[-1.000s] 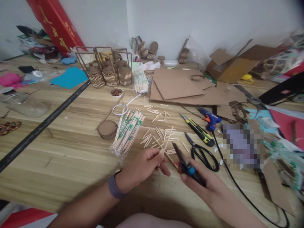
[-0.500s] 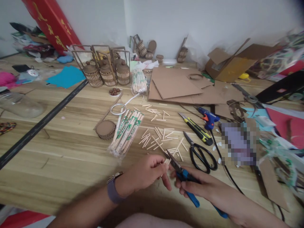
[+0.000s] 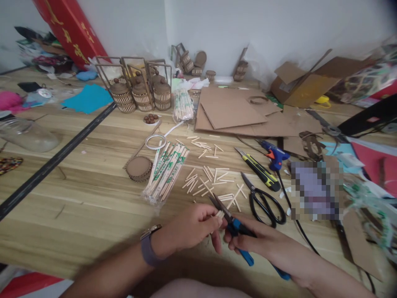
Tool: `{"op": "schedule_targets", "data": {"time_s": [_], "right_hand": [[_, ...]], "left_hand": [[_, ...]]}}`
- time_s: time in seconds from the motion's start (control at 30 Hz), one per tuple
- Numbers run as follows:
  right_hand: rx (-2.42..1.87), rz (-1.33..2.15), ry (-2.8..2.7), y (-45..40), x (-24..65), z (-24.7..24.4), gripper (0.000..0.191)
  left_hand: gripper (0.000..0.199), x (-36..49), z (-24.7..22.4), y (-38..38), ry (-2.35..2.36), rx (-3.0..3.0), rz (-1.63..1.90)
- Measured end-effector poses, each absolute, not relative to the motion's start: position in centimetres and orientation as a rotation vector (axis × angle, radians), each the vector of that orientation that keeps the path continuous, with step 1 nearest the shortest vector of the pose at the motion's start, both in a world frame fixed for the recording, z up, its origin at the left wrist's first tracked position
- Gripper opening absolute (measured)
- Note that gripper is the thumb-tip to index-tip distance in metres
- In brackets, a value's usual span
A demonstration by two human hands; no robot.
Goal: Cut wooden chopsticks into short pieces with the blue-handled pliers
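My left hand (image 3: 198,225), with a watch on its wrist, pinches several short wooden sticks (image 3: 219,214) between thumb and fingers. In my right hand (image 3: 254,240) are blue-handled scissors (image 3: 237,227), their blades parted slightly and pointing up and left beside those sticks. Cut stick pieces (image 3: 225,197) lie scattered just beyond both hands. A plastic-wrapped bundle of chopsticks (image 3: 167,171) with green print rests to the left of the pieces. Black-handled scissors (image 3: 265,205) and a yellow-black utility knife (image 3: 260,169) lie to their right.
Beyond are a blue glue gun (image 3: 274,155), cardboard sheets (image 3: 235,116), an open carton (image 3: 307,85) and small lidded baskets (image 3: 142,97). A round cardboard piece (image 3: 138,167), a tape ring (image 3: 155,142) and a bowl of brown beads (image 3: 151,120) stand left of centre. A black cable (image 3: 297,223) runs at right.
The scissors' blades have opened a little, and my right hand has shifted slightly left with them. My left hand has stayed nearly in place with its sticks.
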State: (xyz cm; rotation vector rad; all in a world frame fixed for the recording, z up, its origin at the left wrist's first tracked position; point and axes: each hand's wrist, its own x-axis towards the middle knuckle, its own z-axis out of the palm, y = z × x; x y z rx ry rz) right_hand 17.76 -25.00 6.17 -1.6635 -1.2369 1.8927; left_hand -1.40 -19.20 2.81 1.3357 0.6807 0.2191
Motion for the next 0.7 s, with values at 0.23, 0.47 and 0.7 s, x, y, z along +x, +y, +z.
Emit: {"op": "schedule_targets", "data": {"time_s": [0.23, 0.47, 0.7], "right_hand": [[-1.688, 1.812, -1.348, -24.9, 17.5, 6.7, 0.024], [-1.712, 1.702, -1.468, -25.2, 17.2, 5.5, 0.013], [-1.739, 1.489, -1.625, -25.5, 16.6, 5.1, 0.005]], "left_hand": [[0.025, -1.4, 2.7, -19.2, 0.690, 1.335, 0.215], [0.027, -1.6, 3.1, -19.2, 0.707, 1.365, 0.201], [0.029, -1.6, 3.2, -19.6, 0.713, 1.419, 0.169]]}}
